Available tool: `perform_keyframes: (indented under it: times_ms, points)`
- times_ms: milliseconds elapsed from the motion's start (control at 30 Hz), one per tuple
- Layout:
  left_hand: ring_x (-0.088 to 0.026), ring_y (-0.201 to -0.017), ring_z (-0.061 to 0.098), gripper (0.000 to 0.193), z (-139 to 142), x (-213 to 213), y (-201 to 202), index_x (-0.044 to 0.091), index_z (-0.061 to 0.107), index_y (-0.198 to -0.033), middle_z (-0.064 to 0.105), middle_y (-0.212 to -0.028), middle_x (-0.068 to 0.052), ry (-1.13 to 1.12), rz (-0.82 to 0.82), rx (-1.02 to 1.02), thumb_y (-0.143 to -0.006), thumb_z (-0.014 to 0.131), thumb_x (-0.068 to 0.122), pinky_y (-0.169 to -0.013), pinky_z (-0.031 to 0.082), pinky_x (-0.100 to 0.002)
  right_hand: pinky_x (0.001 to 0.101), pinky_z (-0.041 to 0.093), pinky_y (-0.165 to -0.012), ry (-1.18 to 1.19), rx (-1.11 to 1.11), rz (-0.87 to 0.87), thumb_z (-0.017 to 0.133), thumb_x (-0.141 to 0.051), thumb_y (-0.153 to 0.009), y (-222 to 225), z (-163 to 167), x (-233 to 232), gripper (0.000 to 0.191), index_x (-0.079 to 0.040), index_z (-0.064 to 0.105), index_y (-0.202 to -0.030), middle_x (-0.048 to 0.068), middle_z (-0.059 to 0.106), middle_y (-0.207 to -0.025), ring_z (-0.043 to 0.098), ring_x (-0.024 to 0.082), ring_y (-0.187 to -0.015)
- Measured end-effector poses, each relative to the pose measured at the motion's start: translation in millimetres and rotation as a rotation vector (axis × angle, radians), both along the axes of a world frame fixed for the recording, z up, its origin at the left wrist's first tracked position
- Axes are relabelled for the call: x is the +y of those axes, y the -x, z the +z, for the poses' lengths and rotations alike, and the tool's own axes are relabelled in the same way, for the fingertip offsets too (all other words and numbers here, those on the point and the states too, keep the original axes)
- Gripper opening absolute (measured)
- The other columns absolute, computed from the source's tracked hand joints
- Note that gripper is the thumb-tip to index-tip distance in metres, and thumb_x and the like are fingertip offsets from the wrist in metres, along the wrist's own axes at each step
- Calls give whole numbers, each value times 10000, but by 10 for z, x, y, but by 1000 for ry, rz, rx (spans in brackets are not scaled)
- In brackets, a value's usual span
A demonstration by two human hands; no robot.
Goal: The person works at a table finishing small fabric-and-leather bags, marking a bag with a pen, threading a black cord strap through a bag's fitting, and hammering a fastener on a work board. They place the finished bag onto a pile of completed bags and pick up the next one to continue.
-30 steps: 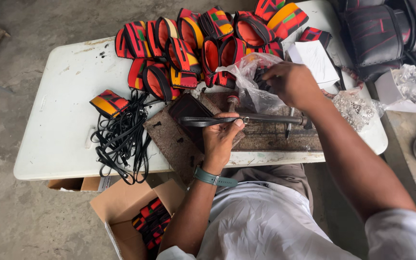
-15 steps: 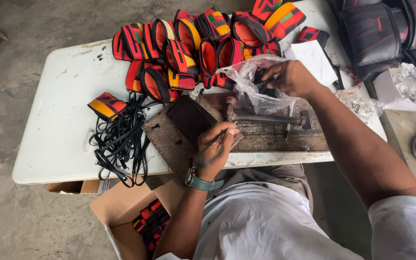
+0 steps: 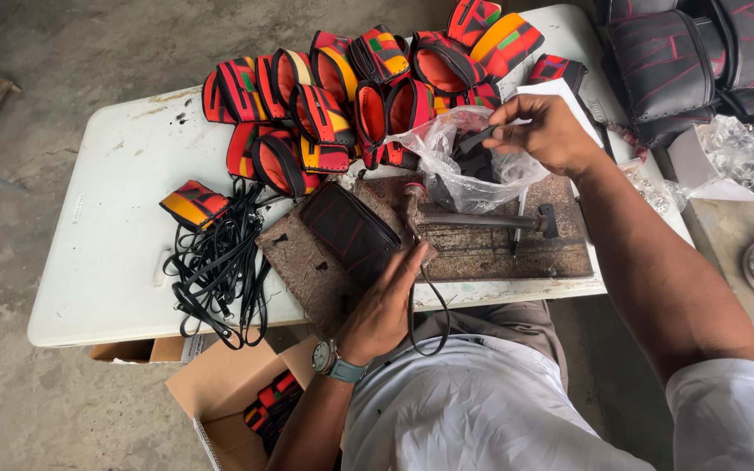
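Right hand (image 3: 544, 133) pinches inside a clear plastic bag (image 3: 469, 166) at the far tabletop (image 3: 115, 235). Left hand (image 3: 387, 301), open and flat, steadies a dark pouch (image 3: 348, 228) nearer; best kept pressed firmly.

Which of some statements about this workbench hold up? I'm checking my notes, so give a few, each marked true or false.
1. The right hand reaches into a clear plastic bag. True.
2. The left hand holds a hammer. False: it rests by a dark pouch; the hammer lies on the board.
3. Black cords lie on the white table. True.
4. The cardboard box under the table is empty. False: it holds colourful pouches.
5. A watch is on the left wrist. True.
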State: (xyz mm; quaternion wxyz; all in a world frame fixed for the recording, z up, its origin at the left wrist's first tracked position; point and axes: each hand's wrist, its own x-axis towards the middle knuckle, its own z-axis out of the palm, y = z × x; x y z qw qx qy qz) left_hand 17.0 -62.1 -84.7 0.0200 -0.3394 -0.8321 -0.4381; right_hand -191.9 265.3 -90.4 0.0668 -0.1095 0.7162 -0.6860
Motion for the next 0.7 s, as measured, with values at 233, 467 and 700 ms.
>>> perform_keyframes:
  times_ms: [233, 467, 700]
  points:
    - [-308, -1240, 593, 538, -296, -16, 111, -10, 547, -1473, 566, -1415, -222, -221, 77, -163, -941, 563, -94, -1033, 491, -373, 325, 611, -782, 307, -58, 17, 655, 134, -924, -275, 279, 59, 211, 54, 666, -1118, 145, 719, -993, 745, 233, -926]
    - [-178, -814, 684, 230, -625, 530, 511, -38, 616, -1081, 681, -931, -124, -999, 241, -489, -987, 796, 72, -746, 566, -313, 334, 647, -750, 355, -48, 20, 670, 97, -880, -851, 410, -163, 277, -9, 684, -1136, 84, 701, -960, 743, 200, -835]
    - [-174, -986, 717, 243, -554, 711, 536, -7, 684, -1217, 740, -1067, -115, -1164, -32, -666, -983, 717, 51, -876, 600, -339, 291, 612, -818, 198, -31, 62, 784, 31, -848, -1435, 271, -442, 242, 42, 706, -1077, 148, 766, -991, 759, 167, -902]
